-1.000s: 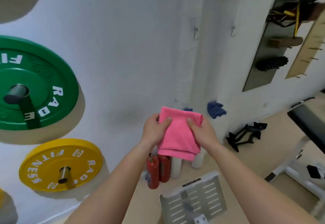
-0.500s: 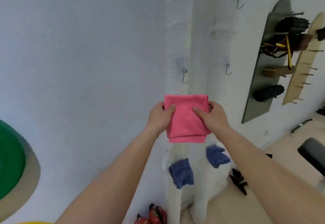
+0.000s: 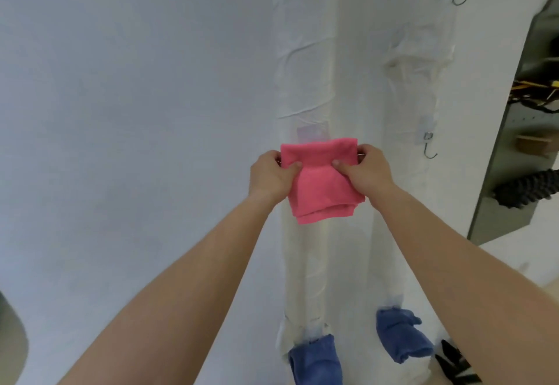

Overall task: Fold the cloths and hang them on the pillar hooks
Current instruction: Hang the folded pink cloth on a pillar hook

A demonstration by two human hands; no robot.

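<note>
At nine o'clock in my view there is only bare pale wall (image 3: 121, 112). Moving in, my left hand (image 3: 272, 177) grips the upper left corner of the folded pink cloth (image 3: 322, 185), with the thumb on the front face and the fingers curled behind. The cloth sits near the centre of the view, held against the white wrapped pillar (image 3: 348, 67). It is folded into a small pad, and its layered loose edges hang toward six o'clock.

At twelve o'clock from the cloth a clear hook plate (image 3: 311, 131) peeks over the top fold. The hook itself is hidden behind the fabric, so I cannot tell whether it has caught. My right hand (image 3: 367, 174) pinches the upper right corner the same way. The hands are apart, one on each side of the cloth.

Low on the pillar, at six and five o'clock, a blue cloth (image 3: 316, 360) and a second blue cloth (image 3: 402, 339) already hang. At three o'clock from the right hand there is a bare hook (image 3: 429, 148), and beyond it a storage rack (image 3: 529, 142) fills the right edge.

I judge the step in hand to be seating the pink cloth on the hidden hook. To do it well I would:
- Hold the top fold taut between both hands.
- Raise it just above the hook tip and press it to the pillar.
- Draw it down so the tip takes every layer, not only the outer one.
- Loosen one hand first and check that the cloth hangs square before freeing the other, because the fold could slip open or slide off.
</note>
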